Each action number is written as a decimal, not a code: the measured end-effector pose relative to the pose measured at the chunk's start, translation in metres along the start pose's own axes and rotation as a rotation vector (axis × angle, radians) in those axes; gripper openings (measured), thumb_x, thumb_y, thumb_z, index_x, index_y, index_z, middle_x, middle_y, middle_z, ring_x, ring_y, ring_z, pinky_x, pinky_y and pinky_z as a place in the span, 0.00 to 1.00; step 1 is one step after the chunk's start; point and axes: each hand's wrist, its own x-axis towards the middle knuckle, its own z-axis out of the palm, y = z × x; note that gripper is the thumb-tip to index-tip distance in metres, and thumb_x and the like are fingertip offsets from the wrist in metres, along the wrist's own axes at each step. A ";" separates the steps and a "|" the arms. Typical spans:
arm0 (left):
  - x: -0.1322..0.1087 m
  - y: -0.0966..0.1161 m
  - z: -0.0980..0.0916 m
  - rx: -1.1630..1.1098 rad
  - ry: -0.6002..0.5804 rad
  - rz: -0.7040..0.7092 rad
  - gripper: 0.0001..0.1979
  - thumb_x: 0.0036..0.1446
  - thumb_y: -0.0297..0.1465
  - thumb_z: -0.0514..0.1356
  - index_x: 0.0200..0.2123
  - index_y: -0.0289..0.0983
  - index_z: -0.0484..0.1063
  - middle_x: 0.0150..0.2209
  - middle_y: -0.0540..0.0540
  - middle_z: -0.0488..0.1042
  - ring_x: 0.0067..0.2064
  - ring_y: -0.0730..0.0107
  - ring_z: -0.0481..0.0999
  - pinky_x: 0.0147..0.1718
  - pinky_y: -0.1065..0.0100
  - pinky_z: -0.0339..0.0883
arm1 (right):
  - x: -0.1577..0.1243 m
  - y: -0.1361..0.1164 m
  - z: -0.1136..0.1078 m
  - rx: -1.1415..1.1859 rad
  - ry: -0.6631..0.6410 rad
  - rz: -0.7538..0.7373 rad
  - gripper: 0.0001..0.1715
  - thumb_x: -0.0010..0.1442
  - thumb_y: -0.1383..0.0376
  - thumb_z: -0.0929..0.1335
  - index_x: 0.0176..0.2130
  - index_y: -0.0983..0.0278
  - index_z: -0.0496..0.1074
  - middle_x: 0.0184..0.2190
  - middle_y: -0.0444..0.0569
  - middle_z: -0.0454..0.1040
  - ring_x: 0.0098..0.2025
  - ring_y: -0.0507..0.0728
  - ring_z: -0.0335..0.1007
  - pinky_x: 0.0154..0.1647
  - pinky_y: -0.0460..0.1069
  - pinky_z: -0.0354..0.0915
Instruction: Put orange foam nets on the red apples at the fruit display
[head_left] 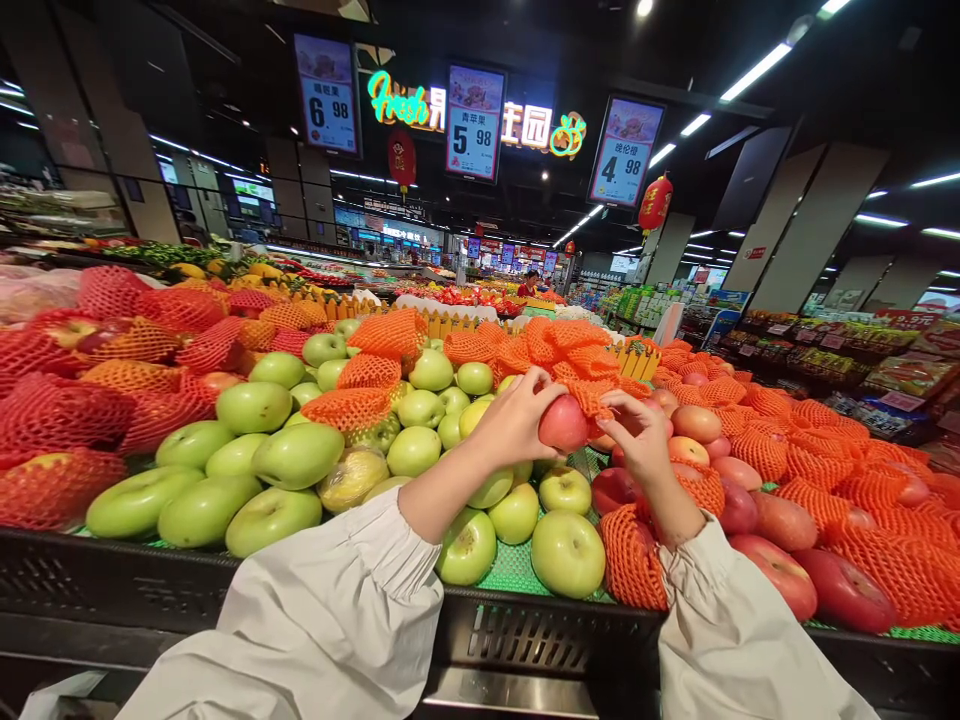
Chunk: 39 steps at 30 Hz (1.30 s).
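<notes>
My left hand (pixel 517 418) is closed round a red apple (pixel 563 424), held up above the fruit display. My right hand (pixel 640 432) pinches the orange foam net (pixel 600 392) that hangs off that apple's right side. Both arms wear pale long sleeves. Green apples (pixel 567 552) lie directly below my hands, some half hidden by my left forearm. Red apples (pixel 780 574), many in orange nets, fill the section to the right.
A black crate rim (pixel 525 630) runs along the front edge of the display. Red-netted fruit (pixel 60 410) is piled at the left. Price signs (pixel 475 122) hang overhead. A person in red (pixel 529 284) stands far back in the aisle.
</notes>
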 end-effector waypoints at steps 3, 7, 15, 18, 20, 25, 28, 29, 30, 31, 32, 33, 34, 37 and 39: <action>0.000 0.001 -0.001 0.007 0.040 0.005 0.40 0.40 0.38 0.77 0.57 0.39 0.68 0.55 0.38 0.65 0.55 0.48 0.69 0.55 0.48 0.70 | -0.002 -0.001 -0.004 0.074 -0.078 0.058 0.16 0.49 0.50 0.76 0.31 0.57 0.77 0.30 0.47 0.73 0.35 0.60 0.68 0.40 0.55 0.66; 0.000 0.001 -0.003 -0.006 0.093 0.027 0.38 0.42 0.37 0.76 0.57 0.40 0.68 0.56 0.38 0.65 0.56 0.48 0.69 0.56 0.49 0.69 | 0.002 0.003 -0.004 0.072 -0.067 0.164 0.22 0.48 0.45 0.76 0.30 0.58 0.74 0.28 0.46 0.73 0.33 0.59 0.68 0.39 0.55 0.68; 0.001 0.000 -0.003 -0.138 0.064 0.175 0.33 0.49 0.33 0.71 0.58 0.40 0.66 0.59 0.36 0.64 0.60 0.48 0.69 0.59 0.50 0.69 | -0.003 0.012 0.005 0.250 -0.167 0.331 0.49 0.36 0.46 0.82 0.54 0.53 0.68 0.53 0.51 0.76 0.58 0.65 0.72 0.60 0.61 0.70; 0.002 -0.001 -0.001 -0.178 0.038 0.216 0.34 0.49 0.34 0.71 0.59 0.40 0.66 0.60 0.35 0.64 0.62 0.48 0.69 0.60 0.49 0.68 | -0.008 0.013 0.005 0.256 -0.297 0.386 0.52 0.34 0.44 0.82 0.55 0.56 0.71 0.53 0.53 0.78 0.60 0.70 0.72 0.64 0.65 0.66; 0.002 -0.003 0.000 -0.177 0.022 0.207 0.35 0.48 0.33 0.72 0.59 0.39 0.66 0.60 0.34 0.63 0.62 0.47 0.68 0.61 0.48 0.67 | -0.007 0.012 0.004 0.221 -0.319 0.352 0.49 0.34 0.50 0.83 0.54 0.56 0.73 0.55 0.52 0.77 0.61 0.69 0.71 0.67 0.64 0.64; 0.002 -0.006 0.002 -0.144 0.021 0.073 0.29 0.50 0.29 0.70 0.55 0.35 0.69 0.62 0.33 0.63 0.61 0.48 0.70 0.60 0.49 0.68 | -0.002 0.008 0.008 0.227 -0.259 0.337 0.39 0.41 0.57 0.82 0.52 0.59 0.74 0.56 0.50 0.77 0.61 0.67 0.71 0.67 0.63 0.64; 0.002 -0.006 0.002 -0.107 0.000 -0.030 0.24 0.53 0.32 0.70 0.53 0.36 0.72 0.61 0.35 0.65 0.61 0.47 0.71 0.60 0.48 0.67 | -0.001 0.010 0.010 0.268 -0.110 0.377 0.39 0.41 0.57 0.81 0.51 0.58 0.72 0.56 0.50 0.77 0.60 0.66 0.72 0.63 0.62 0.69; 0.003 -0.006 0.001 -0.093 -0.018 -0.061 0.24 0.53 0.32 0.70 0.53 0.37 0.72 0.61 0.36 0.66 0.61 0.47 0.71 0.60 0.48 0.68 | -0.001 0.011 0.010 0.272 -0.060 0.379 0.40 0.41 0.57 0.81 0.51 0.58 0.71 0.56 0.50 0.77 0.60 0.66 0.72 0.62 0.61 0.70; 0.003 -0.006 0.001 -0.083 -0.039 -0.086 0.23 0.54 0.33 0.69 0.53 0.37 0.73 0.61 0.37 0.67 0.61 0.47 0.72 0.59 0.48 0.68 | 0.000 0.013 0.010 0.267 -0.020 0.367 0.41 0.40 0.57 0.82 0.52 0.57 0.69 0.57 0.50 0.76 0.60 0.66 0.72 0.61 0.61 0.70; 0.003 -0.006 0.001 -0.079 -0.059 -0.105 0.22 0.54 0.33 0.69 0.53 0.38 0.74 0.61 0.38 0.67 0.60 0.48 0.73 0.59 0.49 0.69 | 0.000 0.016 0.009 0.247 0.007 0.343 0.43 0.39 0.57 0.82 0.52 0.57 0.69 0.57 0.50 0.76 0.60 0.66 0.72 0.61 0.61 0.71; 0.003 -0.006 0.000 -0.077 -0.073 -0.118 0.20 0.55 0.33 0.69 0.51 0.38 0.75 0.60 0.39 0.69 0.59 0.48 0.74 0.58 0.49 0.70 | 0.001 0.018 0.008 0.213 0.021 0.308 0.45 0.38 0.57 0.82 0.53 0.58 0.68 0.57 0.51 0.76 0.60 0.66 0.72 0.62 0.62 0.70; 0.003 -0.006 0.000 -0.077 -0.081 -0.126 0.18 0.55 0.33 0.68 0.49 0.38 0.76 0.59 0.40 0.70 0.58 0.49 0.75 0.57 0.50 0.70 | 0.001 0.020 0.007 0.168 0.026 0.265 0.47 0.37 0.57 0.83 0.54 0.58 0.68 0.57 0.52 0.75 0.61 0.67 0.71 0.63 0.62 0.68; 0.003 -0.006 -0.001 -0.079 -0.083 -0.126 0.15 0.55 0.33 0.68 0.47 0.38 0.77 0.58 0.41 0.72 0.57 0.50 0.75 0.57 0.51 0.70 | 0.002 0.022 0.006 0.119 0.027 0.219 0.49 0.35 0.57 0.83 0.54 0.59 0.68 0.57 0.52 0.75 0.62 0.67 0.70 0.65 0.63 0.67; 0.004 -0.005 -0.004 -0.107 -0.035 -0.125 0.05 0.56 0.30 0.65 0.38 0.38 0.77 0.52 0.42 0.76 0.52 0.54 0.78 0.53 0.55 0.71 | 0.002 0.022 0.003 0.039 -0.024 0.153 0.52 0.33 0.58 0.84 0.55 0.60 0.68 0.58 0.54 0.74 0.63 0.68 0.68 0.67 0.64 0.63; 0.005 -0.003 -0.006 -0.130 0.055 -0.151 0.02 0.56 0.26 0.62 0.34 0.37 0.74 0.44 0.44 0.78 0.47 0.58 0.78 0.48 0.57 0.72 | 0.002 0.018 0.002 0.066 -0.129 0.173 0.50 0.34 0.58 0.84 0.55 0.61 0.69 0.57 0.55 0.75 0.63 0.69 0.69 0.67 0.65 0.63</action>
